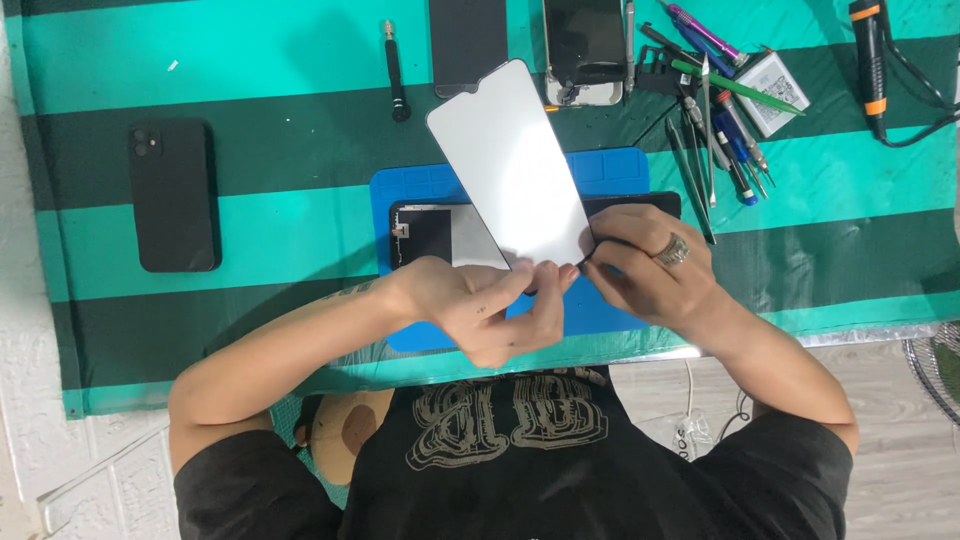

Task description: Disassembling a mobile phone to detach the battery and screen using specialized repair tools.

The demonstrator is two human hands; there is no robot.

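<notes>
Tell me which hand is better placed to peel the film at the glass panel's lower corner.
Probably the right hand: its fingertips pinch at the lower corner of the white glass panel, while the left hand grips the bottom edge from below, steadying it above the blue mat.

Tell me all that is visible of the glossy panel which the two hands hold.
The screen panel is a thin, flat, glossy sheet, pale with a black border, rounded corners and a small notch at its far end. It is tilted, raised above the blue mat. The left hand and right hand pinch its near edge.
</notes>
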